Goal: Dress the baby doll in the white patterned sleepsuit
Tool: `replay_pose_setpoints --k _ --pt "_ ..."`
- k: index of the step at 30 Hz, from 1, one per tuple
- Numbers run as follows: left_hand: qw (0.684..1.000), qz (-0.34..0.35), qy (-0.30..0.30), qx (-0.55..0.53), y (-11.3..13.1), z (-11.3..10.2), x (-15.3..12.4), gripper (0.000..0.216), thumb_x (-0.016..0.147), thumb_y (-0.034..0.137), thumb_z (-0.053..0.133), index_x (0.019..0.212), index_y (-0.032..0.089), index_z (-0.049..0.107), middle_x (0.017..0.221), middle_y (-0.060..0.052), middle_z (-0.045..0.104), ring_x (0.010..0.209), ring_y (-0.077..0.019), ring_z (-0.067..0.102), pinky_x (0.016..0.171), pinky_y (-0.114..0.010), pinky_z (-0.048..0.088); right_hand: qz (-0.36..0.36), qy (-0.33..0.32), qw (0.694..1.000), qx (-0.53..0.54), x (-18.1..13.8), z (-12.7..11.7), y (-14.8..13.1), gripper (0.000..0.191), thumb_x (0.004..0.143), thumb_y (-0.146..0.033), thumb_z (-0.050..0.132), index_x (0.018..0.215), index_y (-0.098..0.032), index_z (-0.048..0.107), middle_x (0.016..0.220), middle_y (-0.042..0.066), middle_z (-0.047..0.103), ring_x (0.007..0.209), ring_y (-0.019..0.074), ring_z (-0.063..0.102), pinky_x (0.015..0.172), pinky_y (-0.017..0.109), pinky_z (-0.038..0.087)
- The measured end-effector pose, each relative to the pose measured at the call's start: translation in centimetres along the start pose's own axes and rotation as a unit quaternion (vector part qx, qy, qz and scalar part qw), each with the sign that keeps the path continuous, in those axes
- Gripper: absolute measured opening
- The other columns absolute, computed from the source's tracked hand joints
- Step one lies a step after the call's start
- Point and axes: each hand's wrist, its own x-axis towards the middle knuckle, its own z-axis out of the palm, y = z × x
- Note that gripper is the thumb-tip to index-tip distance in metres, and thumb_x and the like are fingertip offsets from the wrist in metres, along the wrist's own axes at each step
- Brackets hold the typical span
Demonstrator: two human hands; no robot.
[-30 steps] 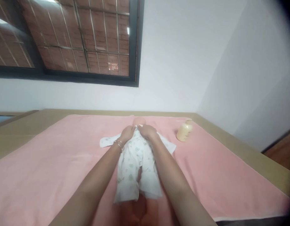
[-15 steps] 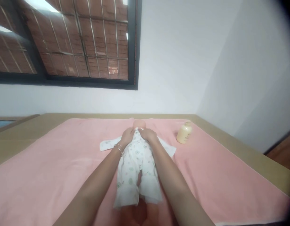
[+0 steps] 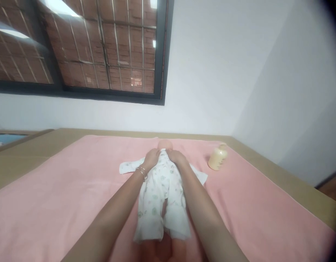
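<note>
A baby doll lies on its back on a pink towel (image 3: pixel 83 193), with its head (image 3: pixel 164 144) at the far end. It wears a white baby romper (image 3: pixel 162 180) with small printed figures, the sleeves spread out to both sides. My left hand (image 3: pixel 152 159), with thin bracelets at the wrist, is closed on the romper at the collar, left of the neck. Opposite it, my right hand (image 3: pixel 177 157) grips the collar's right side. The fingertips are partly hidden. Below the trouser cuffs, the doll's bare legs (image 3: pixel 179 250) show blurred near the bottom edge.
A pale yellow bottle (image 3: pixel 218 158) stands on the towel to the right of the doll. Tan padded edging (image 3: pixel 268 165) borders the surface, with a white wall (image 3: pixel 200 80) behind. A dark-framed window (image 3: pixel 160 72) with bars is at the upper left.
My view has shifted slightly, so the whole scene sits a little further right. Both hands stay at the romper's collar.
</note>
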Motion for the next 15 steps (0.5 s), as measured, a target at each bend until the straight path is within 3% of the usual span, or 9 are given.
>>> replay_pose_setpoints --k 7,10,15 --pt "0.996 -0.062 -0.068 0.018 0.2 -0.8 -0.2 0.05 0.093 0.045 0.025 0.095 0.017 0.066 0.107 -0.013 0.068 0.099 -0.0244 0.06 0.082 -0.03 0.042 -0.053 0.02 0.998 0.002 0.0 -0.4 -0.8 0.081 0.089 -0.067 0.01 0.124 -0.013 0.058 0.127 0.017 0.056 0.116 0.0304 0.052 0.098 0.041 0.035" --pt "0.997 -0.044 -0.04 0.046 1.0 -0.5 0.0 0.048 0.094 0.038 0.023 0.098 0.015 0.064 0.108 -0.013 0.067 0.099 -0.0236 0.06 0.083 -0.03 0.041 -0.027 0.013 1.0 -0.003 -0.1 -0.3 -0.6 0.077 0.09 -0.064 0.012 0.125 -0.012 0.057 0.127 0.017 0.055 0.118 0.0317 0.05 0.098 0.044 0.035" --pt "0.998 -0.043 0.023 0.04 1.9 0.1 0.7 0.044 0.092 0.036 0.028 0.086 0.015 0.065 0.093 -0.013 0.069 0.087 -0.0225 0.062 0.078 -0.029 0.041 -0.006 -0.002 1.0 0.008 -0.5 -0.7 -0.1 0.075 0.091 -0.062 0.01 0.126 -0.015 0.056 0.13 0.015 0.054 0.118 0.0301 0.05 0.096 0.042 0.036"
